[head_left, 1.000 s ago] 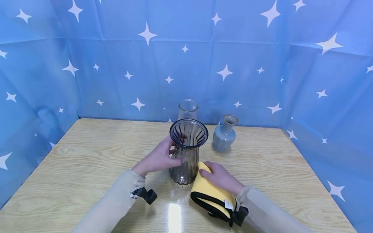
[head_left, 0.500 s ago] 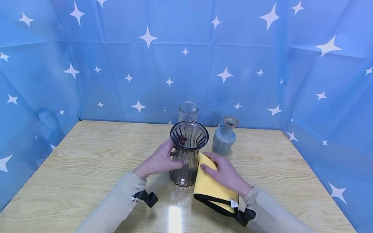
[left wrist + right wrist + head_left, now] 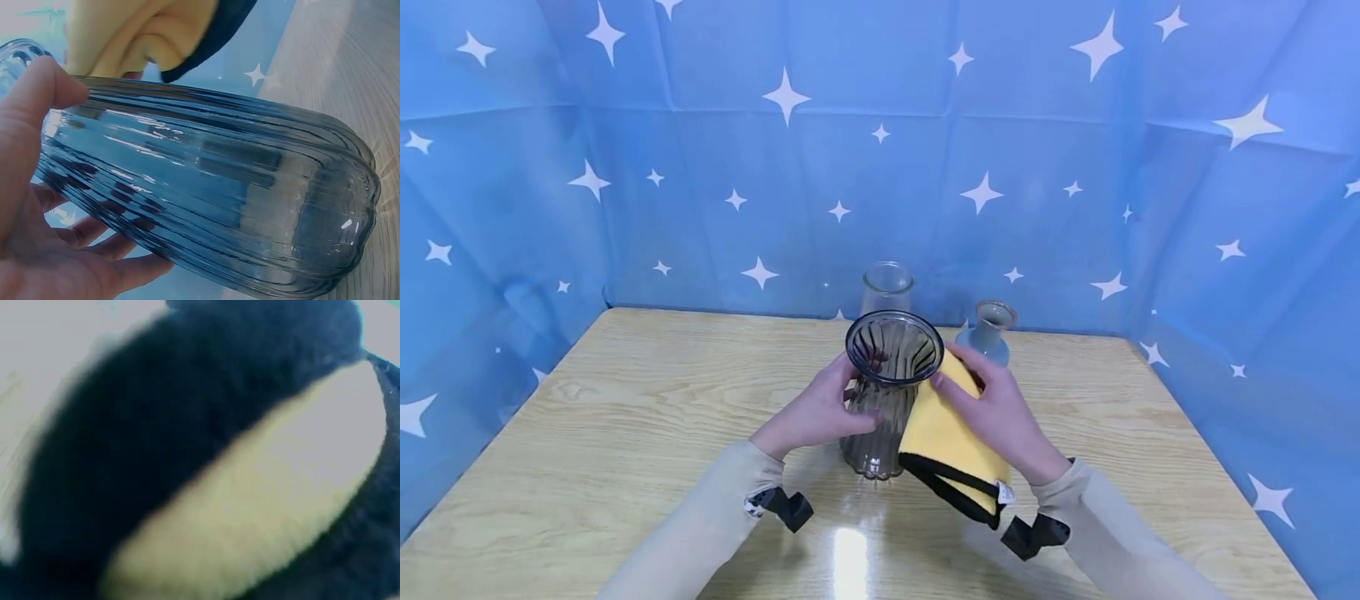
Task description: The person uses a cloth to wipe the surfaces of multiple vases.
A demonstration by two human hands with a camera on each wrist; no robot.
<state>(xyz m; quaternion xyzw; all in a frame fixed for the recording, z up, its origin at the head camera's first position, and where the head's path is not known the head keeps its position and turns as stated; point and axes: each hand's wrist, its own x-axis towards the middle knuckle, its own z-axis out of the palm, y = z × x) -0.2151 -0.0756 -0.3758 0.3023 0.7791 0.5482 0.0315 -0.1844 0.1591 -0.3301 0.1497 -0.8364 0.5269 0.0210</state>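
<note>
A smoky-grey ribbed glass vase (image 3: 880, 425) with a flared rim stands upright on the table. My left hand (image 3: 822, 408) grips its side, thumb in front and fingers around the back, as the left wrist view shows along the ribbed glass (image 3: 212, 169). My right hand (image 3: 1000, 410) holds a folded yellow cloth (image 3: 943, 433) with black edging, its upper end right at the vase's right side just below the rim. In the right wrist view the cloth (image 3: 250, 506) fills most of the frame and hides the fingers.
Behind the grey vase stands a clear glass vessel (image 3: 887, 287), partly hidden. To its right is a small blue-grey vase (image 3: 988, 340), its lower part covered by my right hand. A blue star-patterned curtain (image 3: 880, 167) hangs along the wooden table's (image 3: 662, 400) far edge.
My right hand has carried the cloth upward along the vase's right side, from low on the body to just under the rim. The left hand keeps its grip on the vase.
</note>
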